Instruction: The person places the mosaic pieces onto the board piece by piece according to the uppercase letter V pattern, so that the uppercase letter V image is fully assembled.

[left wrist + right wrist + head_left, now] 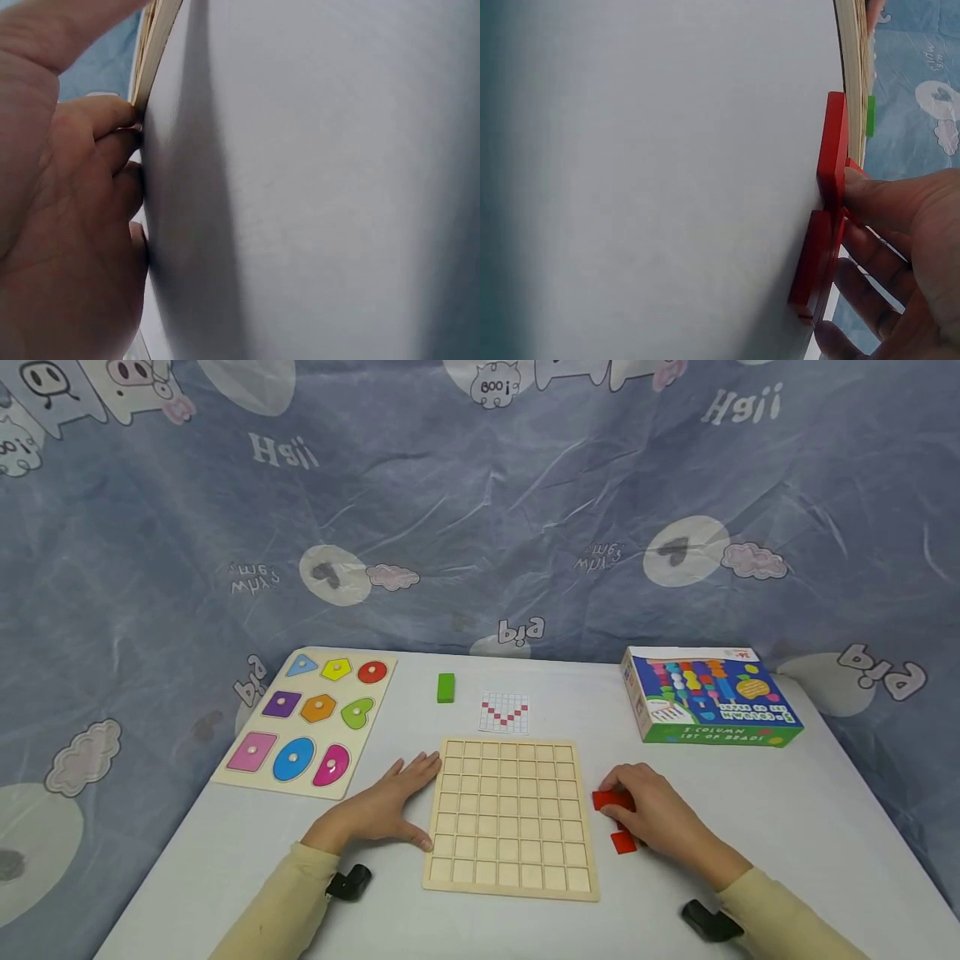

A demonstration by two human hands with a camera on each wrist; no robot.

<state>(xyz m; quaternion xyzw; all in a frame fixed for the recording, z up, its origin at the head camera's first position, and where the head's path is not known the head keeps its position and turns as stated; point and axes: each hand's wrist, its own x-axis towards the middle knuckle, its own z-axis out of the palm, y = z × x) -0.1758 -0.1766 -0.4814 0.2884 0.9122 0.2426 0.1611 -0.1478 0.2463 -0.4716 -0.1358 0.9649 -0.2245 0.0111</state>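
A square wooden grid board [508, 820] with bare cells lies on the white table. My left hand [378, 808] is spread along the board's left side, its thumb and fingertips at the edge. In the left wrist view, the fingers of the left hand [82, 217] reach to the board's edge [154, 56]. Right of the board, my right hand [651, 814] pinches among several flat red tiles [623, 842] between thumb and fingers. The right wrist view has the thumb of the right hand [900, 247] against a red tile [832, 142]; the fingers partly hide the rest.
Behind the board lie a pattern card [504, 712] with a red V on a grid and a green block [446, 688]. A shape puzzle board [306, 724] is at the left, a boxed bead set [711, 697] at back right. A patterned cloth [480, 527] hangs behind.
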